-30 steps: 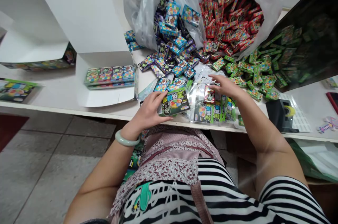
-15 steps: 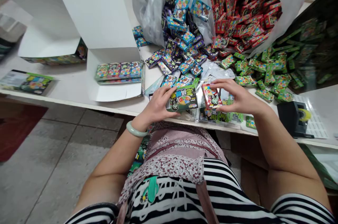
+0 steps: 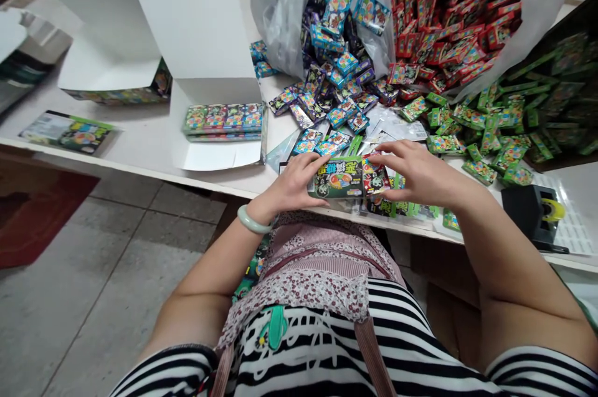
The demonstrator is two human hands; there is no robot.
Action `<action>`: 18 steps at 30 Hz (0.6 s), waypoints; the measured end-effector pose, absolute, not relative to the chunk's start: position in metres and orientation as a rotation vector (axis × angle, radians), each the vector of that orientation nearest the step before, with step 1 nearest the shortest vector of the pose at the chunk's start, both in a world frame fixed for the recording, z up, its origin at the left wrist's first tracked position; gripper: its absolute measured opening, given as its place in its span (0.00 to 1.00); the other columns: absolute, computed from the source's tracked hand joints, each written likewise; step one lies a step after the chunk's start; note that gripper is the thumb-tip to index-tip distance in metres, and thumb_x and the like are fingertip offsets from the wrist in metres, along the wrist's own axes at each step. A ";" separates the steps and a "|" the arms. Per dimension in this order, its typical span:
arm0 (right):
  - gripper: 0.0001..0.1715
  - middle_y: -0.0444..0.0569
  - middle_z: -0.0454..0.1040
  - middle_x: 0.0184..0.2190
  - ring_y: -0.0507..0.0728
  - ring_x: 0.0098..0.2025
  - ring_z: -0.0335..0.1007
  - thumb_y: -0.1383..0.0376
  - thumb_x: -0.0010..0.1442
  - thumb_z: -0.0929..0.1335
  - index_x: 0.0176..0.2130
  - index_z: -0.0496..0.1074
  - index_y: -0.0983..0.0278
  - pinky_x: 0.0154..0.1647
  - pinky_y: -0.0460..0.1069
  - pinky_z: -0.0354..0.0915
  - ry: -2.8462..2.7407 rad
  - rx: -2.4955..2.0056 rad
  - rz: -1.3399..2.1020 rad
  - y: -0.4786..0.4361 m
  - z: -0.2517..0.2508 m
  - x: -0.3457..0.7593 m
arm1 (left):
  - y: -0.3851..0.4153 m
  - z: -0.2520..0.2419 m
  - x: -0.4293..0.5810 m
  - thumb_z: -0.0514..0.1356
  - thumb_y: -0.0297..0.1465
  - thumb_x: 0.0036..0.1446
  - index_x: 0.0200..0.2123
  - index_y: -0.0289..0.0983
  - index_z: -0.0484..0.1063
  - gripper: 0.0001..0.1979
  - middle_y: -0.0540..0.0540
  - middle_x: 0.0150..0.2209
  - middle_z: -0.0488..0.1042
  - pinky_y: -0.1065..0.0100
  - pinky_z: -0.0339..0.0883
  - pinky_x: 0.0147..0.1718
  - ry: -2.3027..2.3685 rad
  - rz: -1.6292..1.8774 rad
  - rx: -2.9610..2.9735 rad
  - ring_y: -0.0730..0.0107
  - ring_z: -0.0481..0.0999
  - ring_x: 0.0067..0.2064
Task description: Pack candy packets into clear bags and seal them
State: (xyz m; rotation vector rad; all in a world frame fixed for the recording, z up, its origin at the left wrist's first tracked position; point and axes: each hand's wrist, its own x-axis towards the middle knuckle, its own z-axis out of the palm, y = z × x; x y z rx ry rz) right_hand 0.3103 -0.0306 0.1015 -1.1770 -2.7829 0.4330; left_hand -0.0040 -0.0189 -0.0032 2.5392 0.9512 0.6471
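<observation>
A dark green printed packet (image 3: 339,178) lies flat between the thumb and fingers of my left hand (image 3: 296,184), near the table's front edge. My right hand (image 3: 411,174) grips a small red box (image 3: 375,176) by its top and bottom edges. The red box touches the right end of the packet, and its left part seems covered by it. Beneath my right hand lie more green and black packets (image 3: 397,205), partly hidden. Blue boxes (image 3: 332,143) rest just behind the packet.
An open white display box (image 3: 219,155) with small boxes stands left of my hands. Plastic bags hold blue and purple boxes (image 3: 336,42) and red boxes (image 3: 448,17). Green boxes (image 3: 490,129) are piled at right, behind a tape dispenser (image 3: 530,213).
My right hand has brought the red box left against the packet's right end; the gap between them has closed. The whole view has shifted slightly.
</observation>
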 end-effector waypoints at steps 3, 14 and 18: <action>0.33 0.55 0.71 0.57 0.70 0.57 0.67 0.56 0.55 0.74 0.59 0.70 0.55 0.58 0.66 0.65 -2.782 -1.158 0.470 -0.028 0.105 0.311 | -0.017 -0.001 -0.006 0.68 0.56 0.48 0.70 0.40 0.53 0.53 0.34 0.59 0.65 0.44 0.65 0.59 0.945 0.623 2.531 0.44 0.67 0.59; 0.36 0.56 0.65 0.59 0.72 0.61 0.62 0.57 0.57 0.74 0.61 0.64 0.52 0.60 0.69 0.62 -2.579 -1.215 0.317 -0.043 0.098 0.304 | -0.019 -0.003 -0.008 0.69 0.56 0.46 0.70 0.42 0.52 0.54 0.36 0.59 0.64 0.44 0.64 0.60 1.009 0.696 2.472 0.45 0.66 0.60; 0.32 0.59 0.66 0.57 0.72 0.59 0.63 0.55 0.56 0.74 0.57 0.67 0.56 0.58 0.68 0.64 -2.678 -1.207 0.363 -0.045 0.094 0.308 | -0.021 -0.002 -0.005 0.68 0.58 0.46 0.70 0.42 0.53 0.54 0.36 0.59 0.65 0.45 0.62 0.61 1.002 0.694 2.506 0.44 0.66 0.60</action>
